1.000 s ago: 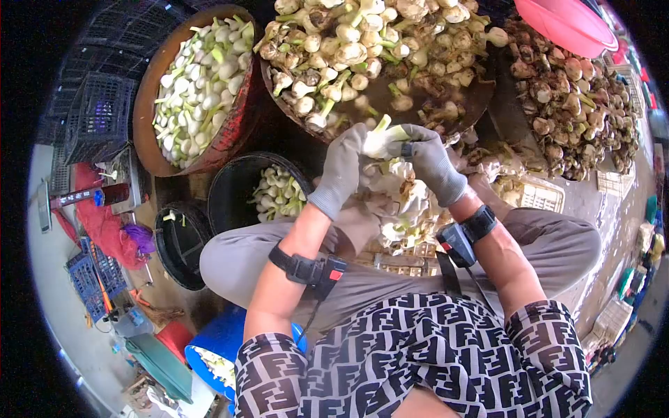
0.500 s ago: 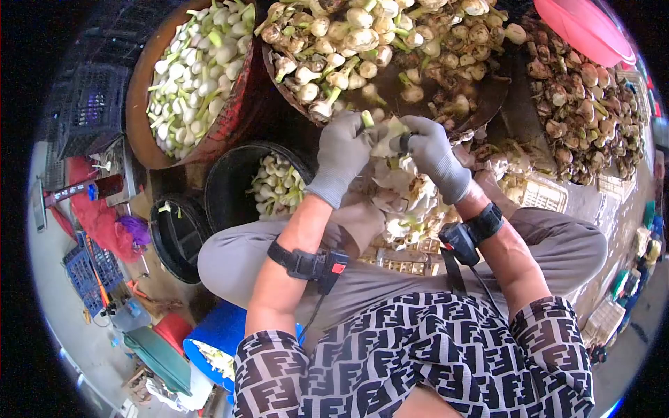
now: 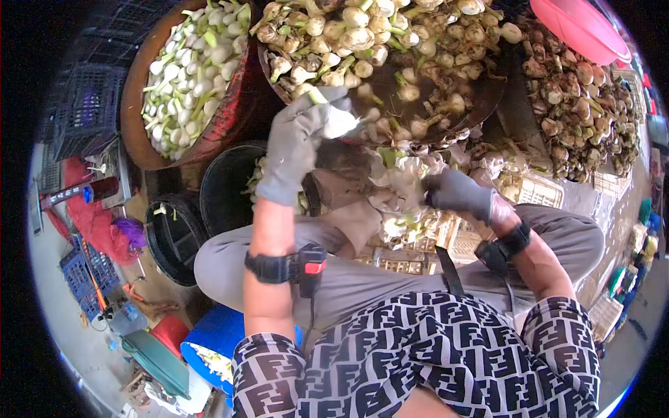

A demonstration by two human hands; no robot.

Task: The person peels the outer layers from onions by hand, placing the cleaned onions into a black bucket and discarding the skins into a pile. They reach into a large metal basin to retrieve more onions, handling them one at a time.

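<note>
My left hand (image 3: 296, 143), in a grey glove, is closed around a garlic bulb (image 3: 341, 122) with a smooth white surface. The bulb's cut green stem sticks out above the fingers. Below and to the right, my right hand (image 3: 463, 196), gloved too, is beside a heap of papery garlic skins (image 3: 411, 177). Its dark fingertips are bunched against the skins; whether anything is between them is hidden. Beyond both hands, a wide round tub (image 3: 481, 108) carries many unpeeled garlic bulbs (image 3: 355, 38).
White garlic fills a rusty red drum (image 3: 132, 132) at upper left. A black bucket (image 3: 216, 184) with more garlic stands nearer, beside a smaller black bucket (image 3: 160, 240). Dirty garlic bulbs (image 3: 585, 104) are piled at right, near a pink basin (image 3: 582, 28). A pale crate (image 3: 401, 261) lies under the skins.
My left hand has moved left with the garlic bulb, away from my right hand. My right hand has dropped toward the skins, and the bulb now shows smooth and white.
</note>
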